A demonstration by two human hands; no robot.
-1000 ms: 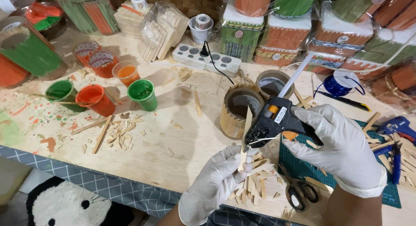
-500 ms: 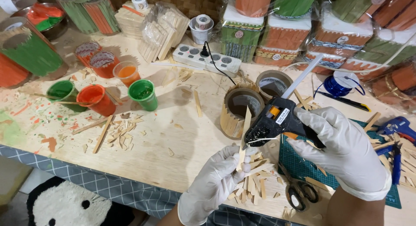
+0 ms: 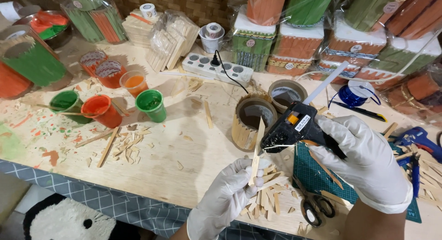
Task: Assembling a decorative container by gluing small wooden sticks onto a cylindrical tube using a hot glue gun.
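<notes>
Now the left hand [image 3: 225, 201] pinches a thin wooden stick [image 3: 256, 150] at its lower end, upright; it looks light, stiff and easy to snap. Just right of it, the right hand [image 3: 363, 161] grips a black glue gun [image 3: 294, 129], nozzle almost touching the stick. Open tabletop [image 3: 184, 161] lies left; scissors [image 3: 315, 207] lie below.

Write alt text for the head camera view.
A gloved right hand aims a black hot glue gun at a thin wooden craft stick held upright by the gloved left hand, above a wooden table strewn with stick offcuts, paint cups and scissors.
</notes>
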